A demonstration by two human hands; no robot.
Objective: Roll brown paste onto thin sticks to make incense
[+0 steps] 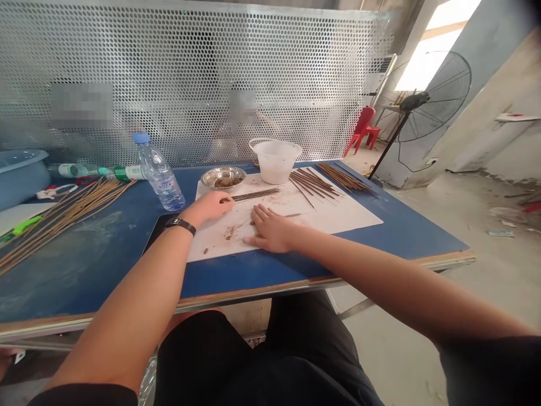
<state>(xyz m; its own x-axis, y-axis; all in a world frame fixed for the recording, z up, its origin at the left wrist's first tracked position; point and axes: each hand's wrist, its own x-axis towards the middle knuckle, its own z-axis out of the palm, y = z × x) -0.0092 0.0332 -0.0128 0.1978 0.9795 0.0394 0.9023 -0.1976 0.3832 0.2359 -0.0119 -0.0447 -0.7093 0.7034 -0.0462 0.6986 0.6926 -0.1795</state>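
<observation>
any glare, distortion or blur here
Head view: the bright opening burns out white and the perforated panel glints; head view: wide-angle stretching toward the edges, dark top right corner, two pixelated patches; head view: left hand and right hand without strong motion blur.

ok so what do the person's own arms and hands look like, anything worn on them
The left hand and right hand wear no gloves. A dark wristband, probably a watch strap, circles the left wrist; the right wrist has nothing on it. The left sleeve and right sleeve are black and short, leaving the forearms uncovered.
</observation>
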